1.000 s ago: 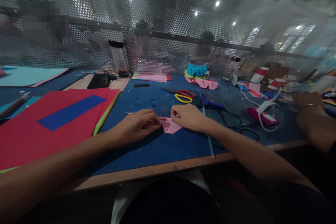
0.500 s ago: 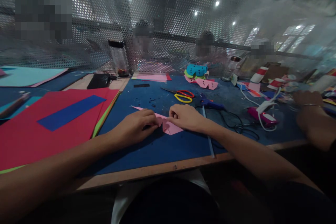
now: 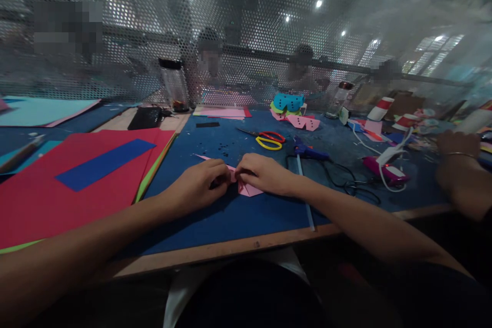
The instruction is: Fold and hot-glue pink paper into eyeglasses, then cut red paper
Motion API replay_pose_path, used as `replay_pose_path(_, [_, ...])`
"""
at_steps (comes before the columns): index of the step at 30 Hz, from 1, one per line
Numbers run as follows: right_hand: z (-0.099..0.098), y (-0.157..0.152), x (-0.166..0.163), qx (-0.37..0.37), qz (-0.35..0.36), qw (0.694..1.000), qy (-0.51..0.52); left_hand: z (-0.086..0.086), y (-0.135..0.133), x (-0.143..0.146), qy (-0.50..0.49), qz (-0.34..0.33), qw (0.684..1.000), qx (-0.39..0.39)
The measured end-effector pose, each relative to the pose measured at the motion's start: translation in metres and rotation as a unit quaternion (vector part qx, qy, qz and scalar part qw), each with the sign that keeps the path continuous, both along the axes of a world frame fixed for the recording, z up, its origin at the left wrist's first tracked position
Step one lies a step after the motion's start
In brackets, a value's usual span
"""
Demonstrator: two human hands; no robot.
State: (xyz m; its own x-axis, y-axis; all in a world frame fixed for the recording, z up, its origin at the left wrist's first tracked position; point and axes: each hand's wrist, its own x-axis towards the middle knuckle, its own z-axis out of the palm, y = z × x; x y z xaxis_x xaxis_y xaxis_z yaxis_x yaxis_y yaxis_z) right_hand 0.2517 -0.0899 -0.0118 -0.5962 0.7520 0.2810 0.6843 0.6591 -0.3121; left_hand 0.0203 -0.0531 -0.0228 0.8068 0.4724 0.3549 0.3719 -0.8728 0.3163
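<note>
A pink paper cutout [image 3: 249,189] with a notch in its edge lies on the blue table top [image 3: 230,225], mostly covered by my hands. My left hand [image 3: 205,179] is closed, its thumb and fingers pinching the cutout left of the notch. From the other side my right hand [image 3: 263,171] grips the same paper with curled fingers, its tips almost meeting the left ones. Scissors [image 3: 269,141] with red and yellow handles lie beyond my hands. To their right is a blue glue gun [image 3: 309,151] with a clear glue stick [image 3: 305,195] jutting toward the table's front edge.
Red paper sheets [image 3: 31,184] with a blue strip [image 3: 105,164] lie at left. A phone [image 3: 145,118] and a glass bottle [image 3: 175,87] stand behind. Folded dotted paper pieces [image 3: 288,105], a magenta power strip [image 3: 386,171] and another person's hand [image 3: 457,146] are at right.
My right hand has shifted slightly left along the pink cutout, closer to my left hand, and now covers the notch. My left hand has stayed nearly in place.
</note>
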Motion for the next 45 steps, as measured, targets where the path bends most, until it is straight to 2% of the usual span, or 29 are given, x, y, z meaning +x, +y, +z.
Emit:
replay_pose_path(5, [0.0043,-0.0005,-0.001,-0.02,-0.035,0.999,-0.008,0.0018,-0.002,0.0015,-0.001,0.005,1.0,0.002])
replay_pose_path(11, [0.0009,-0.0007,-0.0012,-0.031,-0.028,0.999,0.027,0.0003,-0.0007,0.0017,0.004,0.017,1.0,-0.006])
replay_pose_path(21, [0.0033,-0.0034,-0.0022,-0.067,-0.039,0.997,0.027,0.0001,-0.0007,0.002,0.003,0.028,1.0,0.001])
replay_pose_path(34, [0.0033,-0.0012,-0.0054,-0.066,-0.069,0.995,0.015,0.0,-0.0003,0.0021,0.007,0.031,0.999,-0.002])
replay_pose_path(45, [0.0014,0.0001,-0.0058,-0.067,-0.068,0.995,0.014,0.0007,-0.0006,0.0028,-0.006,0.044,0.999,-0.008])
